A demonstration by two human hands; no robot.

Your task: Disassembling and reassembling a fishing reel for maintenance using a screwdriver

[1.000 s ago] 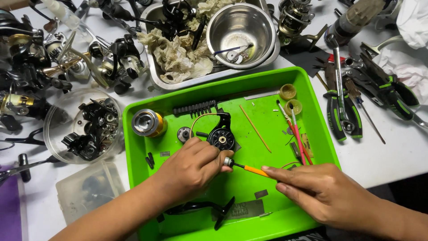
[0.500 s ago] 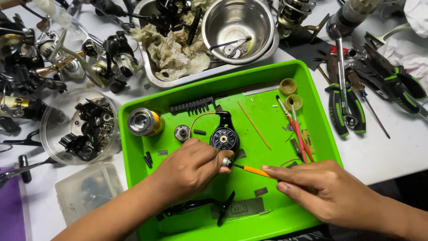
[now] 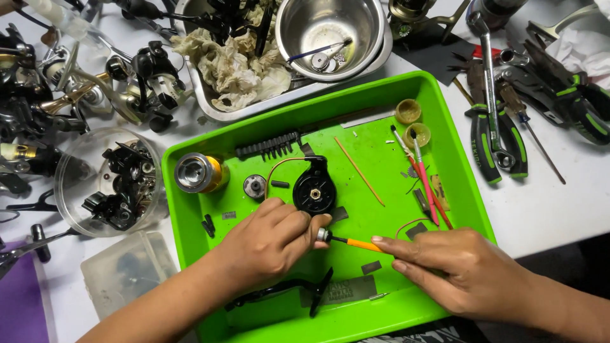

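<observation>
Head view, looking down on a green tray (image 3: 190,209): the left hand (image 3: 270,241) is curled narrow around a small part, its fingertips pinching a little silver piece (image 3: 323,234) near the tray's middle. The right hand (image 3: 454,270) lies flatter, its forefinger and thumb holding an orange-handled tool (image 3: 356,243) whose tip meets that silver piece. Just above them lies a round black reel side plate (image 3: 314,189).

As a judgement, the silver piece is small and pinched only at the fingertips; a push from the tool off its line could flick it loose among the scraps in the tray. The left wrist also sits near a black reel handle arm (image 3: 279,293), which a shift could nudge. A gold-and-silver spool (image 3: 198,173) lies on its side and might roll.

What the left palm encloses is hidden. The tool's tip shape is too small to tell. Both forearms are cut off at the frame's edge, and the dark parts in the clear bowl (image 3: 76,190) blur together.
</observation>
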